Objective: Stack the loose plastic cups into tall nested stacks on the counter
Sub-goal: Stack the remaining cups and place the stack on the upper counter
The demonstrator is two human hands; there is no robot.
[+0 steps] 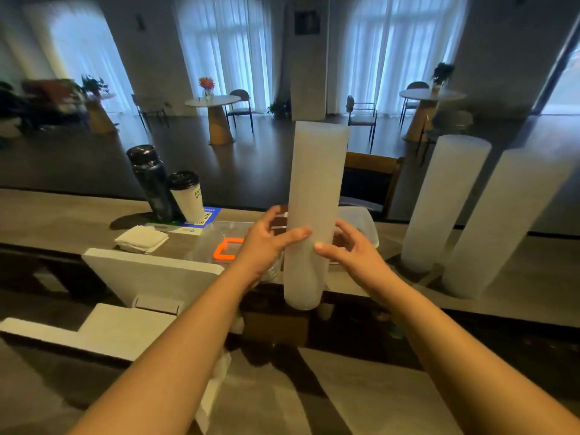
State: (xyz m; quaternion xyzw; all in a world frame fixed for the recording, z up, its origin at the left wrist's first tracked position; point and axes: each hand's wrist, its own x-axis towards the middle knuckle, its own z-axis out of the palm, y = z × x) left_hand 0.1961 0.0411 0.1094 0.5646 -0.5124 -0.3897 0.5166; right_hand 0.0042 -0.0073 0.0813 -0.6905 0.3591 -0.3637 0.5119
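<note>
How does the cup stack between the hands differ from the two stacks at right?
The held cup stack is off the counter, its base in the air between the left hand and right hand; the two standing stacks rest on the counter, untouched. The held one appears near upright; the standing ones appear to lean right in this wide-angle view. All are frosted white nested columns.

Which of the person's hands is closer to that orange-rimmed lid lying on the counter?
Left. The left hand holds the tall cup stack right beside the orange-rimmed lid; the right hand is on the stack's far side.
</note>
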